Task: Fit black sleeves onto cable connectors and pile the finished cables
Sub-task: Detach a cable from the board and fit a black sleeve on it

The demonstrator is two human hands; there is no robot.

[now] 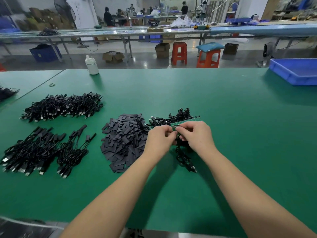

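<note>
Head view: both hands on cable w/ green board

Left hand (160, 140) & right hand (197, 134) meet mid-bench (223, 117); fingers pinch the green board strip (186, 121), cable (184, 158) hanging below. Sleeve pile (125, 140) just left. Finished cables (42, 150) toward left edge.

Two bare forearms enter from the near edge of the head view, one at near left, one at near right. No sleeve, glove, watch or band is visible on either. The left hand (160, 139) and right hand (197, 134) are bare. Fingernails are too small to assess. No other part of the person shows.
</note>
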